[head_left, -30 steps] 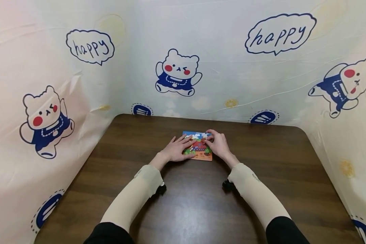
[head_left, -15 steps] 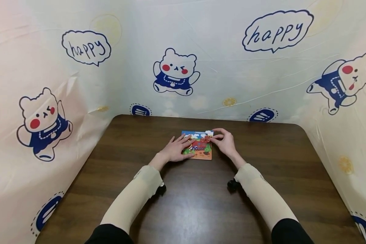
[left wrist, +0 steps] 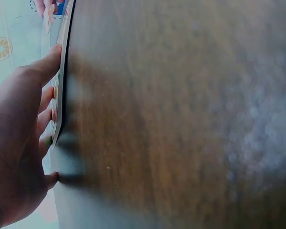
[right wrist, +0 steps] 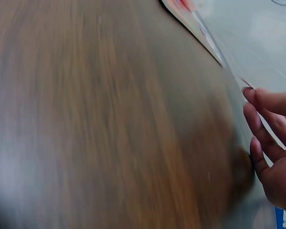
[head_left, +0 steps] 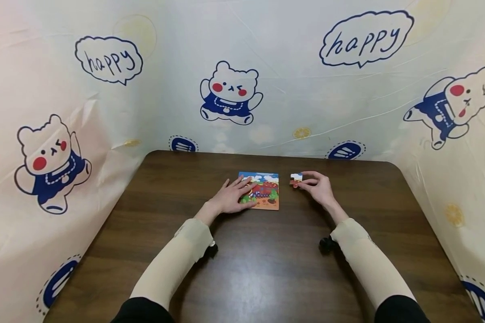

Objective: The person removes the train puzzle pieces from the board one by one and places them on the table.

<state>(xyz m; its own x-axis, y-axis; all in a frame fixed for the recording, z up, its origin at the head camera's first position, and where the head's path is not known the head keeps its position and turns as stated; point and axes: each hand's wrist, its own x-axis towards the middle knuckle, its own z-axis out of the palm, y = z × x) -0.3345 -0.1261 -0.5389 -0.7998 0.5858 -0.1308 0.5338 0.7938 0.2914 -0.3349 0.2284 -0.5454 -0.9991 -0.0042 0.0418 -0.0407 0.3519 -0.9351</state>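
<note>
A colourful jigsaw puzzle [head_left: 266, 202] with a blue-sky and red picture lies flat near the table's far side. My left hand [head_left: 229, 197] rests on its left part with the fingers spread; the left wrist view shows the thumb and fingertips pressing the thin board [left wrist: 62, 90]. To the right of the puzzle, my right hand [head_left: 322, 190] pinches a small puzzle piece [head_left: 296, 180] between thumb and fingers. In the right wrist view that piece [right wrist: 247, 82] is seen almost edge-on, apart from the board [right wrist: 195, 25].
The dark wooden table [head_left: 242, 269] reaches out around both arms. Behind it and at the sides hangs a pale curtain [head_left: 291, 98] printed with bears and "happy" bubbles. A black wrist device [head_left: 327, 245] sits beneath the right cuff.
My right hand has drawn a piece off the puzzle's upper right corner and carried it to the right. My left hand has stayed on the puzzle.
</note>
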